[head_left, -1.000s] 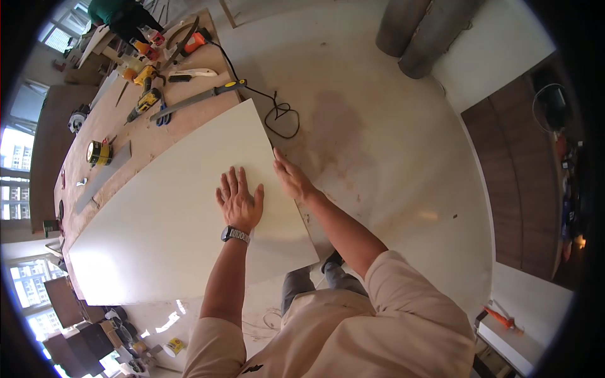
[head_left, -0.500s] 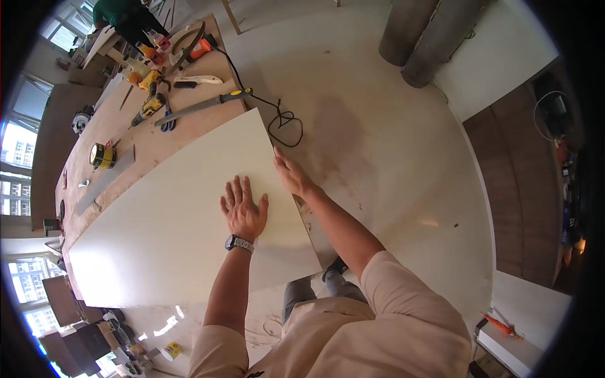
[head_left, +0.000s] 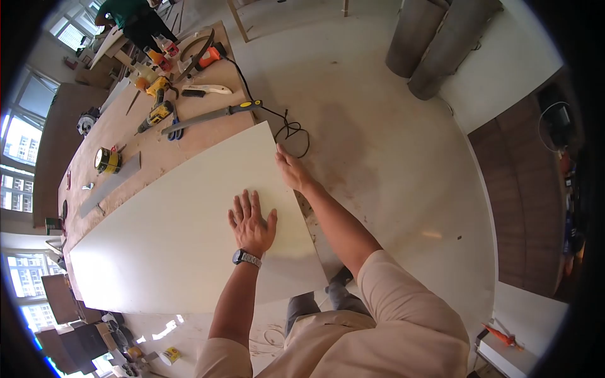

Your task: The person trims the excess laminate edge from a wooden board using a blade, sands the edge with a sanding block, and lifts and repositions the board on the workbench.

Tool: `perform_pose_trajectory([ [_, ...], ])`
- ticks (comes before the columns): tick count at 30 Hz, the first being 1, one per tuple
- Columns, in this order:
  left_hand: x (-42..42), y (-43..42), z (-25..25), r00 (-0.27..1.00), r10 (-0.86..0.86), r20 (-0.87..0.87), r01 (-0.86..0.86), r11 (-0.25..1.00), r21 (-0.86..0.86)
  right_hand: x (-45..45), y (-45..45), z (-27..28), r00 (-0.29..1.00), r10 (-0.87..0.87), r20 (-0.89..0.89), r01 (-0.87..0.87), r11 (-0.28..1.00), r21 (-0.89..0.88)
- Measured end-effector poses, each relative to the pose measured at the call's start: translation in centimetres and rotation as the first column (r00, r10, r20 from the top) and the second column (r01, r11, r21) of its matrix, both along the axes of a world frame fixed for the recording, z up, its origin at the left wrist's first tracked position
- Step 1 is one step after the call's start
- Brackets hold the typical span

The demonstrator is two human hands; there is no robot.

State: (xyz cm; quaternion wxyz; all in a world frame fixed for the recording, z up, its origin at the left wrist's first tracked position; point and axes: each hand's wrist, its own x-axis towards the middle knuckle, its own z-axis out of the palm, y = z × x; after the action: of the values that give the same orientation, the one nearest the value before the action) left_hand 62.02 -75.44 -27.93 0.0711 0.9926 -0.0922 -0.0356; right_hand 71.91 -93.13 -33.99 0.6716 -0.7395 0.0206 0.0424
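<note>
Head view: the left hand [head_left: 253, 228] rests palm down on a pale panel [head_left: 164, 246], fingers spread, a watch [head_left: 247, 257] at its wrist; the right hand [head_left: 291, 171], apart from the left, lies along the panel's right edge, though whether its fingers curl under cannot be told; the panel spreads beneath the left palm and runs well out to its left. Good handling here probably means even weight through the whole left palm, so the panel does not skid or tip; the right hand seems best used lightly, feeling along the edge with fingers straight, mindful of splinters or a sharp corner.

Beyond the left hand, the dusty wooden table [head_left: 157, 157] carries a metal strip [head_left: 113, 186] and a black-and-yellow tin or roll [head_left: 108, 160] at far left; then a yellow-and-black drill [head_left: 159, 114], blue-handled scissors [head_left: 176, 133], a file [head_left: 201, 120] and a brush [head_left: 208, 90]; a cord [head_left: 290, 131] loops just ahead of the right hand.

Windows [head_left: 22, 142] light the room at far left; a co-worker in green [head_left: 126, 12] bends well ahead of the left hand; stained floor [head_left: 391, 157], grey cylinders [head_left: 419, 38] and brown doors [head_left: 523, 201] lie right of the right hand.
</note>
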Motion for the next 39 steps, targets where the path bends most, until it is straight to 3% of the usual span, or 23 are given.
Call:
perform_pose_trajectory([
  [3,-0.1,0.0,0.2,1.000,-0.006,-0.016,0.005,1.000,-0.012,-4.4,-0.4,1.6,0.997,0.037,-0.067,-0.036,0.999,0.008],
  [5,0.3,0.1,0.1,1.000,-0.004,-0.014,0.004,1.000,-0.019,-10.2,-0.4,2.2,0.999,0.024,0.040,-0.026,0.998,0.051],
  [8,0.0,0.3,-0.2,1.000,-0.005,-0.023,0.005,1.000,-0.011,-9.3,-0.4,0.6,0.999,0.042,-0.020,-0.041,0.997,0.067],
  [12,0.3,0.0,0.2,1.000,-0.010,-0.017,0.010,1.000,-0.006,3.8,-0.5,0.1,0.998,0.063,-0.016,-0.061,0.993,0.097],
  [15,0.2,0.2,0.3,0.999,-0.010,-0.036,0.010,1.000,-0.008,3.7,-0.5,0.5,0.999,0.039,-0.014,-0.039,0.999,0.009],
  [18,0.4,-0.1,0.4,0.999,-0.012,-0.044,0.011,1.000,-0.012,-3.5,-0.2,-0.5,0.991,0.009,0.135,-0.011,1.000,0.011],
  [21,0.2,0.3,0.3,0.999,-0.010,-0.039,0.009,1.000,-0.028,-2.3,0.2,-2.1,0.995,0.000,0.103,-0.011,0.994,0.112],
  [24,0.5,-0.1,0.1,0.999,-0.011,-0.030,0.010,0.999,-0.036,6.8,-0.3,-2.5,0.995,0.058,0.076,-0.063,0.995,0.071],
  [27,0.2,0.2,0.0,0.999,-0.006,-0.037,0.005,1.000,-0.025,6.9,-0.6,1.5,0.998,0.068,0.000,-0.068,0.997,0.045],
  [30,0.4,-0.1,0.3,0.999,-0.008,-0.038,0.007,1.000,-0.028,0.2,-0.5,0.2,0.998,0.031,0.063,-0.030,0.999,-0.023],
  [33,0.3,0.2,0.2,1.000,-0.016,-0.025,0.015,0.999,-0.028,1.1,0.2,-1.0,0.995,-0.001,0.095,-0.011,0.993,0.120],
  [36,0.3,0.0,0.1,0.999,-0.027,-0.018,0.026,1.000,-0.014,8.2,-0.6,0.3,0.997,0.051,0.054,-0.051,0.999,0.002],
  [39,0.1,0.1,0.0,0.999,-0.023,-0.023,0.023,1.000,0.001,7.1,-0.6,0.6,0.997,0.074,-0.010,-0.075,0.997,-0.020],
])
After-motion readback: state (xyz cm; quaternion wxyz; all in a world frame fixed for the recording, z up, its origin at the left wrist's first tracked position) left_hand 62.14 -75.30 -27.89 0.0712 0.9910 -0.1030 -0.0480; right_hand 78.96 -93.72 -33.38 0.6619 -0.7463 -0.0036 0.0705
